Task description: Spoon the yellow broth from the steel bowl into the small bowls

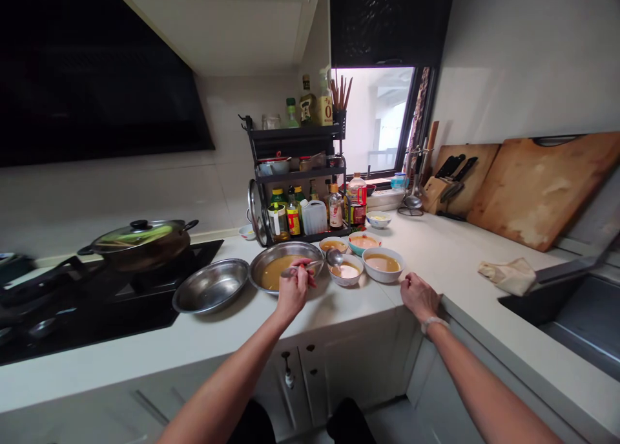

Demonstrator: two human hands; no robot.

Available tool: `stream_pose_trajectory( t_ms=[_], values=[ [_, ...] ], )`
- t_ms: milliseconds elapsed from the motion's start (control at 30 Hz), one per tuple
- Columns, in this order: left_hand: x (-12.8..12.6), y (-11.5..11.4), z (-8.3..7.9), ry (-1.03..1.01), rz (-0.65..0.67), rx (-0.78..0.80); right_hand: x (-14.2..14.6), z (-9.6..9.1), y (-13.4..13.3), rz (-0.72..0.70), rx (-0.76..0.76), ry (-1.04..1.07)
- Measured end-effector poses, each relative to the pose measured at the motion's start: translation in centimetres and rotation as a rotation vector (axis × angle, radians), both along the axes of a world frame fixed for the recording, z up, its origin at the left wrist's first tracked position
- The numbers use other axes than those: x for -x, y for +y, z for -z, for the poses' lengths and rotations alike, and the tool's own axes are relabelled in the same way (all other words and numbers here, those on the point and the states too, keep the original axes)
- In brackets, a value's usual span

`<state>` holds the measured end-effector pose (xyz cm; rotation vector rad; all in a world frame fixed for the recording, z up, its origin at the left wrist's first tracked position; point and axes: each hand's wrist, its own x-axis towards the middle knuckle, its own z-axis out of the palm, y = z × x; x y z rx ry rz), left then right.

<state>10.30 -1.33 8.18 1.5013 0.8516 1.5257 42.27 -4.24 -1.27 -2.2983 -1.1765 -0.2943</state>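
Observation:
My left hand [296,282] is closed around the handle of a metal ladle [334,258], above the edge of a steel basin [256,263] of yellowish-brown liquid. The ladle's head is over a small bowl [347,280] with pale liquid in it. Close by are a white bowl [383,276] of brownish liquid, a turquoise-rimmed bowl [363,240] with pinkish contents and another small bowl [333,244]. Curled into a fist, my right hand [419,295] rests on the counter's front edge, just right of the white bowl; nothing shows in it.
An empty steel basin [210,287] stands at the left, beside the stove [121,315] with its lidded pan [143,245]. Behind the bowls rises a black rack [298,178] of bottles. Rightward are a knife block [436,195], cutting board [547,185], cloth [507,276] and sink [576,321].

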Motion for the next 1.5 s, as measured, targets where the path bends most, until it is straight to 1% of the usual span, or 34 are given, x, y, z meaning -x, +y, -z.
stream_pose_trajectory(
  t_ms=[100,167,233,333,467,567,733,967,1200,1367,1500],
  values=[
    [-1.1,-0.4,0.9,0.154,0.068,-0.066,0.1,-0.2,-0.1,0.002,0.009,0.015],
    [-1.7,-0.5,1.3,0.217,0.098,-0.067,0.2,-0.3,-0.1,0.003,0.012,0.028],
    [-2.0,-0.3,1.6,0.23,0.117,-0.039,0.2,-0.2,-0.1,-0.003,0.004,0.027],
    [-2.2,0.7,1.8,0.146,0.099,0.033,0.1,0.0,0.0,-0.005,-0.006,0.017],
    [-1.9,2.3,1.8,-0.068,0.005,0.208,0.1,0.0,-0.1,-0.007,-0.013,0.025],
    [-1.7,2.6,1.3,-0.16,-0.027,0.277,0.2,-0.2,-0.2,-0.001,-0.013,0.022],
    [-1.4,2.1,0.3,-0.202,-0.037,0.288,0.3,-0.3,-0.2,0.006,-0.001,0.022],
    [-1.2,1.7,-0.9,-0.273,-0.033,0.372,0.3,-0.3,-0.2,-0.013,0.001,0.011],
    [-0.6,1.3,-2.0,-0.29,-0.055,0.366,-0.1,0.2,0.1,-0.005,-0.012,-0.002],
    [0.7,1.2,-3.0,-0.31,-0.089,0.391,0.0,0.2,0.1,-0.004,-0.01,0.002],
    [2.5,1.7,-3.7,-0.345,-0.098,0.354,0.3,-0.3,-0.2,0.007,0.0,-0.011]
  ],
)
